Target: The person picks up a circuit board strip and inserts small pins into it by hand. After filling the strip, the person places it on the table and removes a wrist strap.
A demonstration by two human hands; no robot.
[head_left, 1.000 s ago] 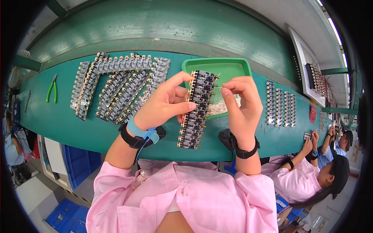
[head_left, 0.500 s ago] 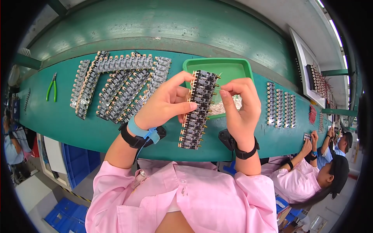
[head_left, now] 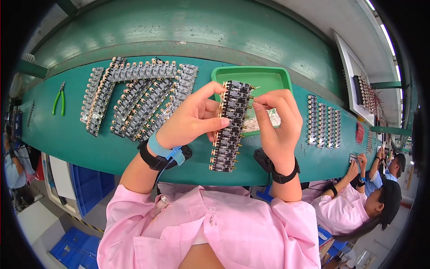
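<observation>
My left hand (head_left: 197,117) grips a long strip of joined black circuit boards (head_left: 230,134) by its left edge, thumb on the face. The strip stands nearly upright in the picture, with small brass-coloured pieces along its right edge and pale round parts along its left. At the upper right edge of the strip, my right hand (head_left: 280,121) has thumb and forefinger pinched together. Whatever lies between those fingertips is too small to make out. Behind the strip and right hand is a green tray (head_left: 251,70) holding a heap of thin pale pieces (head_left: 268,120).
Several more board strips (head_left: 143,71) lie piled on the green table (head_left: 89,150) at left, beside green-handled cutters (head_left: 59,99). Further strips (head_left: 312,121) are lined up at right, near a red bundle (head_left: 359,133). A co-worker in pink (head_left: 342,206) sits at right.
The board strip's lower end has swung slightly right, so it stands a little more upright. My right fingertips remain beside its upper right edge, with only a slight shift.
</observation>
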